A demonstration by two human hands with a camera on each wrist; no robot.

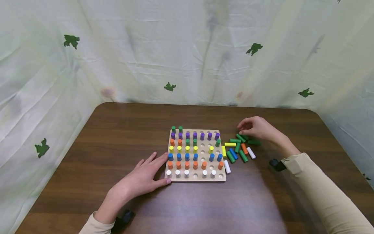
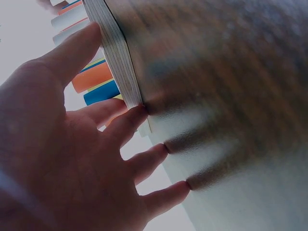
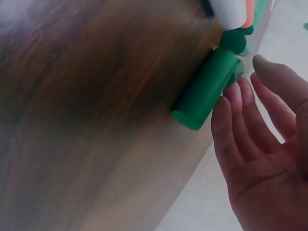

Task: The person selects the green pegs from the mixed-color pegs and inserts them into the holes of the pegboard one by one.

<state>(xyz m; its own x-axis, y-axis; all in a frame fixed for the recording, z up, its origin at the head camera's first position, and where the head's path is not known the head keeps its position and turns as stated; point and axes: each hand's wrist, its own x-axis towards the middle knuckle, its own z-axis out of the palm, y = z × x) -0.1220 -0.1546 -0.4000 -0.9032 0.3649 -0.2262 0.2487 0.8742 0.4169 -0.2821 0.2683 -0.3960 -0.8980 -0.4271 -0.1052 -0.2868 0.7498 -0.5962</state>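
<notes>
A wooden pegboard [image 1: 182, 179] lies on the table with rows of green, purple, orange, yellow, blue and white pegs standing in it; several holes show bare. My left hand [image 1: 140, 182] rests at the board's left side, fingers spread. In the left wrist view the thumb touches the board's edge [image 2: 115, 53], while other fingertips rest on the tabletop. Over the far side of the loose pegs hangs my right hand [image 1: 260, 128]. Its fingers are loosely bent, the thumb apart from them, beside a lying green peg [image 3: 204, 91]. Another green peg [image 3: 236, 74] is partly hidden behind the fingertips.
Loose pegs lie right of the board: several green ones, a blue peg [image 1: 233, 153], an orange peg [image 1: 244, 149], yellow pegs [image 1: 230, 144] and white pegs [image 1: 251, 152]. The brown table [image 1: 131, 130] ends at a pale curtain [image 1: 187, 48] with green leaf shapes.
</notes>
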